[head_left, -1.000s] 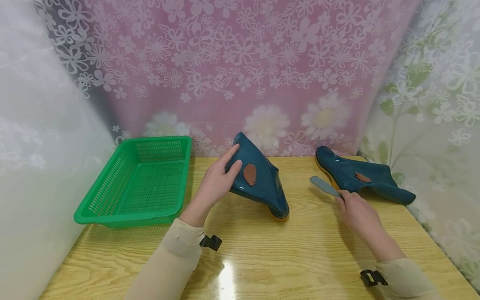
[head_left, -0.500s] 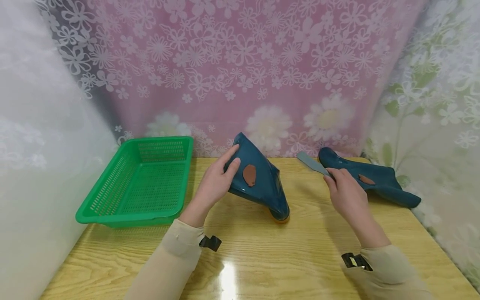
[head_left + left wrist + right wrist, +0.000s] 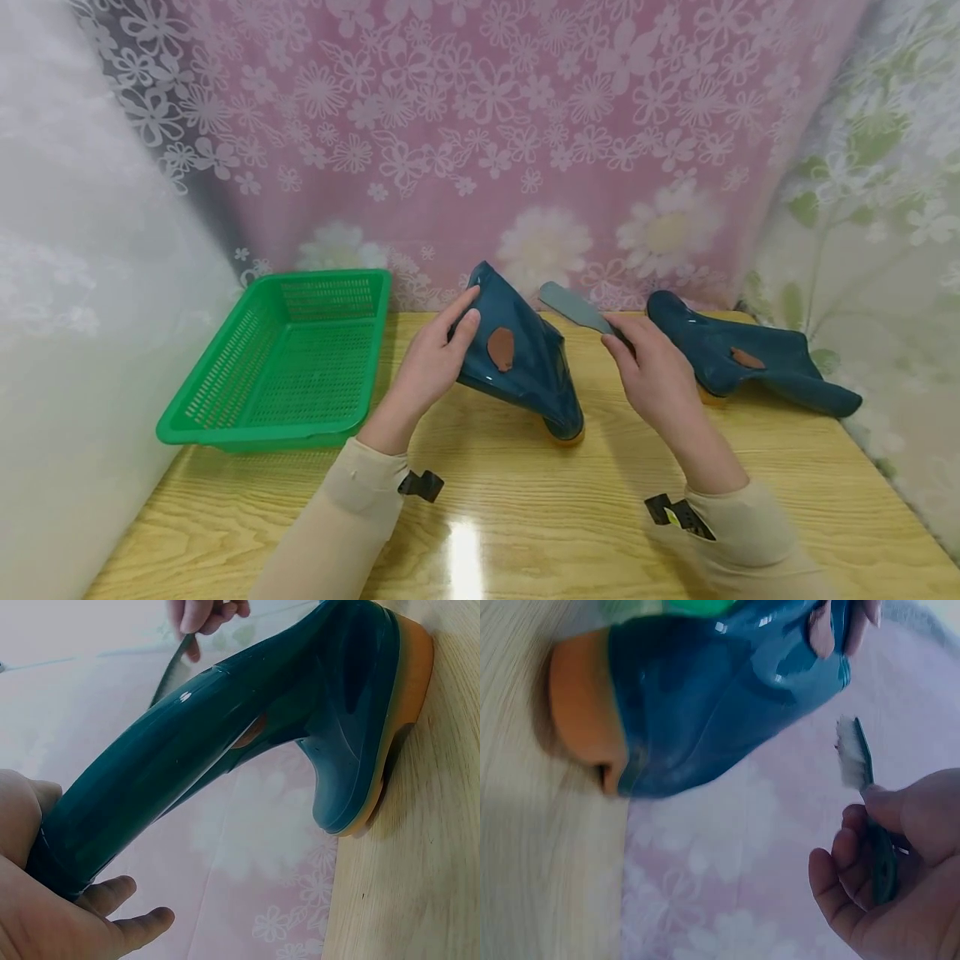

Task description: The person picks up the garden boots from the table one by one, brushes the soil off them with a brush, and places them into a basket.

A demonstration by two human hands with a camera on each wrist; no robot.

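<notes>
My left hand grips the top of a dark blue-green rubber boot by its shaft. The boot leans toward that hand, its orange-tan sole low at the table. A brown patch marks the shaft's side. In the left wrist view the thumb and fingers wrap the boot's upper end. My right hand holds a grey-green brush by its handle, just right of the boot's top. White bristles face the boot in the right wrist view, with a gap between.
A second matching boot lies on its side at the table's right back, also with a brown patch. On the left stands a green perforated plastic basket. Flowered curtains hang behind the wooden table and at its sides.
My right hand has carried the brush leftward and slightly up, from beside the lying boot toward the held one. The left hand and its boot stay nearly still.
</notes>
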